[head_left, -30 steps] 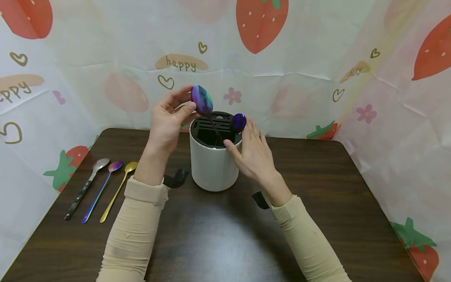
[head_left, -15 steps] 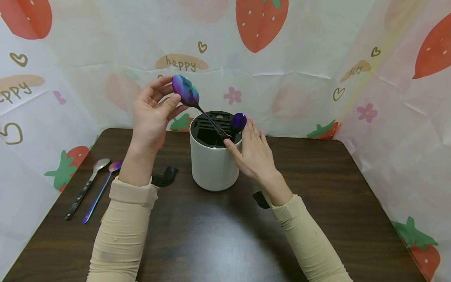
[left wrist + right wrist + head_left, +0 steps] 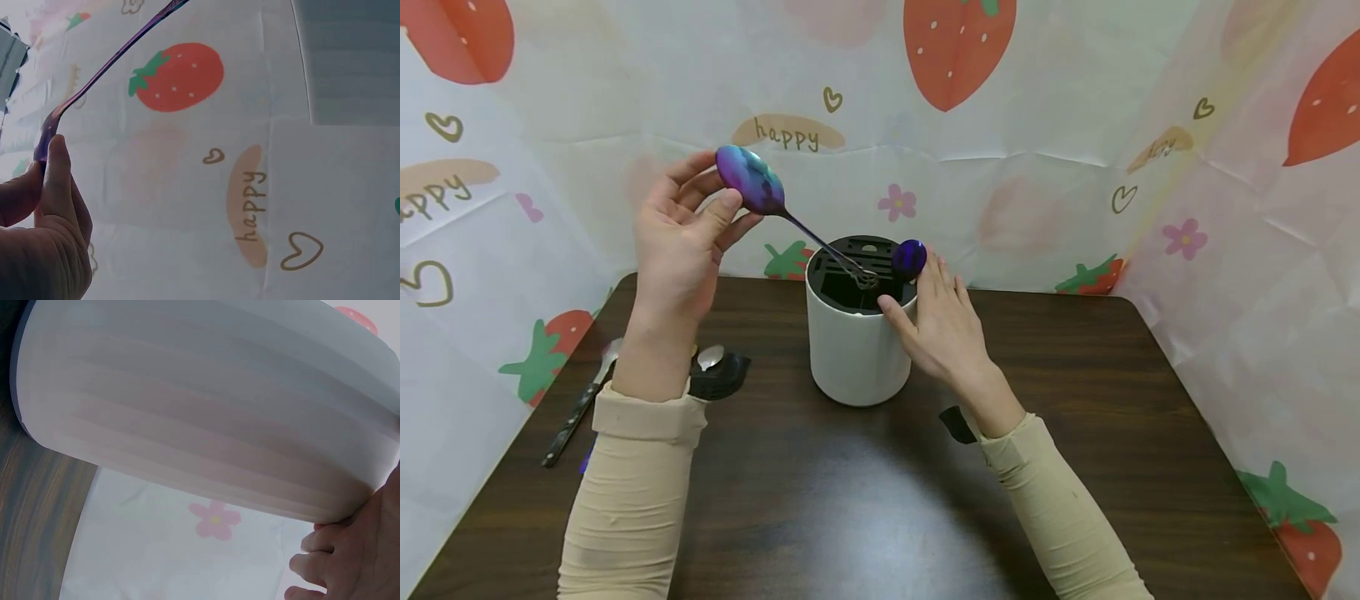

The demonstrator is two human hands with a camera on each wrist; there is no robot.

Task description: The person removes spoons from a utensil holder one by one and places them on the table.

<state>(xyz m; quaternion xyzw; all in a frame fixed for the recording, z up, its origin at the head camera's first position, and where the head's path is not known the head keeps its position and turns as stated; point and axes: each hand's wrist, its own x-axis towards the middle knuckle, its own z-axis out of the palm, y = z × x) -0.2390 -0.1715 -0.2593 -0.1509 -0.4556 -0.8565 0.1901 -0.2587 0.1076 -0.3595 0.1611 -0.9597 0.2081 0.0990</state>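
Note:
My left hand [image 3: 677, 233] pinches a purple-blue iridescent spoon [image 3: 752, 182] by its bowl, left of and above the holder. The spoon's handle slants down to the right, and its openwork end shows over the dark opening of the white cylindrical utensil holder [image 3: 859, 358]. Whether that end touches the holder I cannot tell. In the left wrist view, thumb and fingers squeeze the bowl of the spoon [image 3: 119, 53]. My right hand [image 3: 938, 325] rests with extended fingers against the holder's right side. Beside its fingertips, a dark blue spoon [image 3: 909, 260] stands in the holder, bowl up.
On the left of the dark wooden table [image 3: 1037, 500] lies a dark-handled utensil [image 3: 576, 417] with a silvery head. Another silvery spoon [image 3: 711, 357] peeks out near my left wrist; my forearm covers other spoons. Strawberry-print cloth [image 3: 1045, 125] hangs behind the table.
My left hand has moved left and slightly up, drawing the spoon's handle end into view above the holder. My left forearm now covers more of the laid-out spoons. The right hand stays put.

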